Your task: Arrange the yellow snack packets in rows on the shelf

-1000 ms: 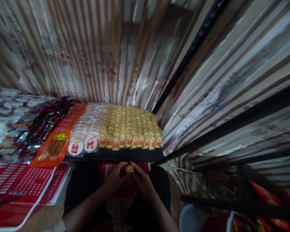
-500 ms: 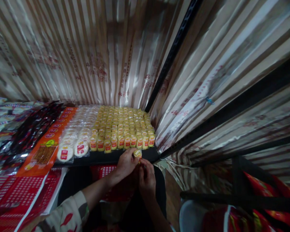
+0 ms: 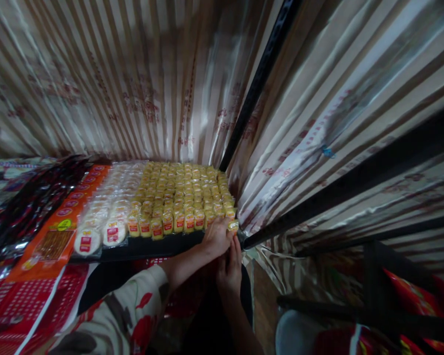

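Near the front right corner of a black shelf [image 3: 148, 245], my left hand [image 3: 217, 238] is closed on a small yellow wrapped snack cake [image 3: 233, 225]. From below, my right hand [image 3: 230, 272] brings its fingertips together at the lower end of the same cake, fingers closed. Behind my hands stand tight rows of matching yellow wrapped snack cakes [image 3: 179, 197] with red labels. My left hand hides part of the front row. To their left are two rows of white round wrapped crackers [image 3: 114, 231].
Further left lie an orange snack bag [image 3: 55, 236] and dark shiny packets [image 3: 37, 202]. Red plastic baskets [image 3: 25, 305] sit below the shelf. A black metal post [image 3: 255, 84] and striped sheeting [image 3: 151, 74] enclose the back. Red packages [image 3: 410, 293] are at the lower right.
Both hands have moved right with the yellow snack cake, up to the right end of the front row. The view has shifted slightly.
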Available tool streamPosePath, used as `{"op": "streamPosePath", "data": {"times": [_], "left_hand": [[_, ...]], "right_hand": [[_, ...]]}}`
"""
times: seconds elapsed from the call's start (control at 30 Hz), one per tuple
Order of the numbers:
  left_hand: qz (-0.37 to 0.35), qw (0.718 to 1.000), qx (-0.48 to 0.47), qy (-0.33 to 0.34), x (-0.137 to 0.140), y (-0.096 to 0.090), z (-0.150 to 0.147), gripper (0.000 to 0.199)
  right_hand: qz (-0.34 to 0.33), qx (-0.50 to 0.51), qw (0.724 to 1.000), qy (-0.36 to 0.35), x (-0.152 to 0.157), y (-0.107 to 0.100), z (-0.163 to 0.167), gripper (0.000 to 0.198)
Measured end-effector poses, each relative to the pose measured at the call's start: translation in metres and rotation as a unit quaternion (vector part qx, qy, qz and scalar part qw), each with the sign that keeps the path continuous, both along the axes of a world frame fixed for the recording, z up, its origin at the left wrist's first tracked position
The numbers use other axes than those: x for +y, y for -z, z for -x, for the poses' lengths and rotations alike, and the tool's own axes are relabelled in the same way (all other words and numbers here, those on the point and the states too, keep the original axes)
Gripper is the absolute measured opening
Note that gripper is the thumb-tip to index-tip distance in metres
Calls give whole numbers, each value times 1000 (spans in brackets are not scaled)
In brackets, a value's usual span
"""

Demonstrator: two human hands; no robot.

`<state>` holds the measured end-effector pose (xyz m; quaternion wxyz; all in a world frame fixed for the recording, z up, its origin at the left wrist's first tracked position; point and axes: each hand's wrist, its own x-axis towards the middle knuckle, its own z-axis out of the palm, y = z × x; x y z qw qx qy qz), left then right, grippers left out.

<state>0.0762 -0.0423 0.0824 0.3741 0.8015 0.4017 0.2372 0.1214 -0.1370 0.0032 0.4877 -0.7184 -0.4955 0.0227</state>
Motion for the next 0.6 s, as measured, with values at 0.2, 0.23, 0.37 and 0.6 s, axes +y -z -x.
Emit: {"op": "streamPosePath", "data": {"times": [0.2,0.23,0.37,0.6], "left_hand": [[-12,1000,29,-1,8,7,-19,34],[-13,999,30,1,9,9,-21,34],[-10,999,37,8,12,13,-27,34],[-32,999,9,-13,11,20,-25,41]], "right_hand": [[21,19,1000,7,11,11,-13,56],[29,22,999,4,13,14,-15,56],[40,15,999,-6,17,24,-23,55],[0,-29,1000,-7,23,33,-29,54]]}}
